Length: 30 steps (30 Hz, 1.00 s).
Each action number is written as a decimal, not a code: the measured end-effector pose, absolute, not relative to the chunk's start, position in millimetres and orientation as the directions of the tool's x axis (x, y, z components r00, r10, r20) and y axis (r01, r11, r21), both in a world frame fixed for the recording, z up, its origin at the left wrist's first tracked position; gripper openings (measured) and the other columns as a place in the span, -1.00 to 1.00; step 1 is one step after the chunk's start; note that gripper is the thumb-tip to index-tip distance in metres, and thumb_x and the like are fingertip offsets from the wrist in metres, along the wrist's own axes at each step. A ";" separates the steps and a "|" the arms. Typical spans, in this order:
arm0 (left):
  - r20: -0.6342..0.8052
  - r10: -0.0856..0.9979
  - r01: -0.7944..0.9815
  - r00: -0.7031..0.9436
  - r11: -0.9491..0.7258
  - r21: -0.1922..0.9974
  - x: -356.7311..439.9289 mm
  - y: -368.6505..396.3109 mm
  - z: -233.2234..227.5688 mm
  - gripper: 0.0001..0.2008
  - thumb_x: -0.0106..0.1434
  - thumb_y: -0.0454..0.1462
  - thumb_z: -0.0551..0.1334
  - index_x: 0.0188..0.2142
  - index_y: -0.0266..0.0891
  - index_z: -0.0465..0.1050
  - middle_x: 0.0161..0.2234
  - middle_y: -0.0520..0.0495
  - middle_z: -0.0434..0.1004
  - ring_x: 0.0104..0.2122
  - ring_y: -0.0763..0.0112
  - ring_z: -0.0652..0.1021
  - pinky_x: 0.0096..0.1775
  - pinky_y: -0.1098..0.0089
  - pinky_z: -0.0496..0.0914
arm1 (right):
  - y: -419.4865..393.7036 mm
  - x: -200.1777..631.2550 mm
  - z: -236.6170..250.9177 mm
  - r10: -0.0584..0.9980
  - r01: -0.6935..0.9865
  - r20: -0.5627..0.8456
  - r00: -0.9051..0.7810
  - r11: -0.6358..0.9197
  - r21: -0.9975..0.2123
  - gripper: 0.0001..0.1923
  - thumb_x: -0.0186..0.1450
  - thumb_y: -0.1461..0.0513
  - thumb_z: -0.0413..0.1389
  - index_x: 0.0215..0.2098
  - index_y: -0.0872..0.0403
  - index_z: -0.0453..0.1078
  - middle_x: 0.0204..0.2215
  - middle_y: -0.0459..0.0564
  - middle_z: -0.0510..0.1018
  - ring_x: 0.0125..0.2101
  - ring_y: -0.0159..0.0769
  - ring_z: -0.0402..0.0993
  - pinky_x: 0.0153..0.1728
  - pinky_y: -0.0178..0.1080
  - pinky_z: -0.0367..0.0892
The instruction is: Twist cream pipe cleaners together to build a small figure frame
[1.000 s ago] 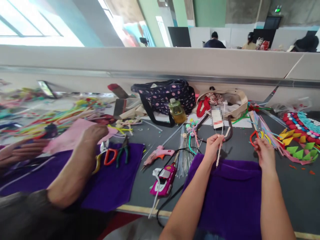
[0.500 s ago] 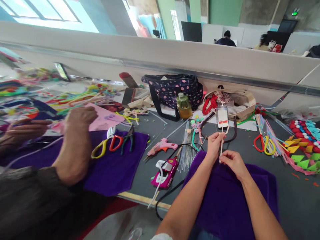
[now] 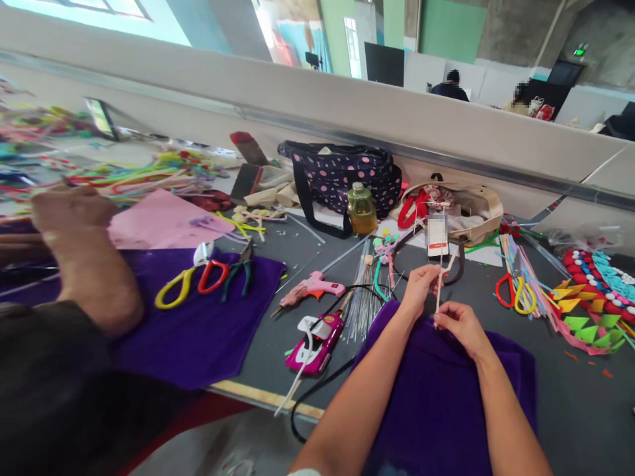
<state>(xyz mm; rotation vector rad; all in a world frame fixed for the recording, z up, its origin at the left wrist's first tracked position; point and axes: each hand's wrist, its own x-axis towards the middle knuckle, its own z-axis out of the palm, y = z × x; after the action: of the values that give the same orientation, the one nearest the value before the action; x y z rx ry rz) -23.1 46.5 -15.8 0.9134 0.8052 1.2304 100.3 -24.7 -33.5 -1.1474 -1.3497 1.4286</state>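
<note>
My left hand (image 3: 420, 286) pinches a thin pale stick (image 3: 443, 281) and holds it upright above a purple cloth (image 3: 446, 403). My right hand (image 3: 460, 324) grips the same stick at its lower end, just below and right of the left hand. The stick's top forks near a small white card with a red stripe (image 3: 437, 237). A bundle of thin clear sticks (image 3: 364, 301) lies on the grey table left of my hands.
A co-worker's arm (image 3: 84, 264) reaches over another purple cloth (image 3: 198, 317) with scissors (image 3: 183, 284) and pliers (image 3: 239, 270). Nearby lie a pink glue gun (image 3: 310, 289), a magenta glue gun (image 3: 312, 344), a bottle (image 3: 360, 209), a dotted bag (image 3: 342, 177) and red-yellow scissors (image 3: 513, 292).
My right hand came from the far right to the lower end of the stick and took hold of it. The co-worker's hand drew back to the left. The view shifted slightly.
</note>
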 end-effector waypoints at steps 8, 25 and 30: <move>-0.014 0.973 -0.412 0.229 0.110 0.905 -25.0 46.9 -13.3 -0.52 0.04 0.08 0.25 -0.43 -0.36 0.53 -0.61 -0.03 0.41 -0.66 0.58 0.31 -0.59 0.50 0.18 | -24.4 100.6 -31.5 0.972 0.000 -0.073 -0.224 -0.075 -0.997 -0.74 0.09 0.05 0.26 -0.48 0.08 0.43 -0.59 -0.15 0.48 -0.55 -0.42 0.34 -0.43 -0.35 0.25; -0.049 0.964 -0.400 0.260 0.153 0.904 -16.3 47.1 -25.0 -0.66 0.02 -0.04 0.32 -0.47 -0.33 0.51 -0.63 -0.02 0.41 -0.65 0.56 0.34 -0.57 0.52 0.18 | -4.1 195.4 -53.9 0.629 -0.160 0.022 0.777 0.232 -0.960 -0.67 0.03 0.02 0.21 -0.39 0.09 0.33 -0.66 -0.26 0.37 -0.74 -0.58 0.17 -0.74 -0.48 0.06; -0.039 0.969 -0.403 0.246 0.139 0.905 -16.8 47.4 -23.9 -0.65 -0.01 -0.04 0.33 -0.48 -0.33 0.52 -0.63 -0.02 0.42 -0.66 0.55 0.34 -0.58 0.52 0.16 | -5.0 203.1 -59.3 0.541 -0.116 0.057 0.839 0.280 -0.953 -0.68 0.04 0.02 0.18 -0.43 0.07 0.28 -0.66 -0.25 0.35 -0.75 -0.55 0.17 -0.76 -0.45 0.05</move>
<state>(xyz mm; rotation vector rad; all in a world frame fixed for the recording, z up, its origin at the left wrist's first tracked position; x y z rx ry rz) -16.8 47.4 -23.9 0.9302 0.7711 1.1478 203.1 -5.0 -59.3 -1.2148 -0.4096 0.4567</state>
